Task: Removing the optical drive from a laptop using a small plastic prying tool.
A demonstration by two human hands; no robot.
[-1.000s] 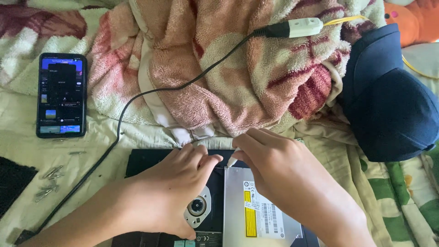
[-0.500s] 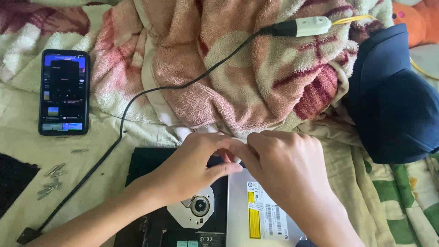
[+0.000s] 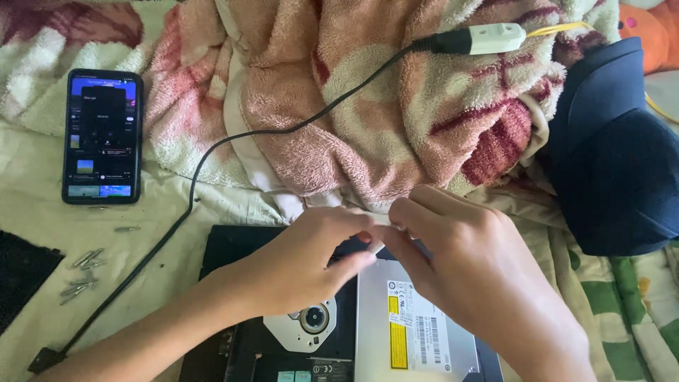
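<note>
Left hand: my left hand (image 3: 300, 265) rests on the open laptop underside (image 3: 233, 297), fingers curled in, tips meeting my right at a small pale piece (image 3: 375, 247).
Right hand: my right hand (image 3: 467, 276) lies over the optical drive (image 3: 417, 325), thumb and forefinger closed in a pinch on the same pale bit — what it is, I cannot tell.
The drive: a flat silver metal case with a yellow and white label, lying in the dark chassis beside a round spindle hub (image 3: 313, 318).
Progress: loose screws (image 3: 81, 272) lie on the sheet, so I judge the unscrewing done; the drive is not lifted clear (my guess).
Around: phone (image 3: 102, 136), black cable (image 3: 212, 152), navy cap (image 3: 615, 155), blanket (image 3: 368, 106).
</note>
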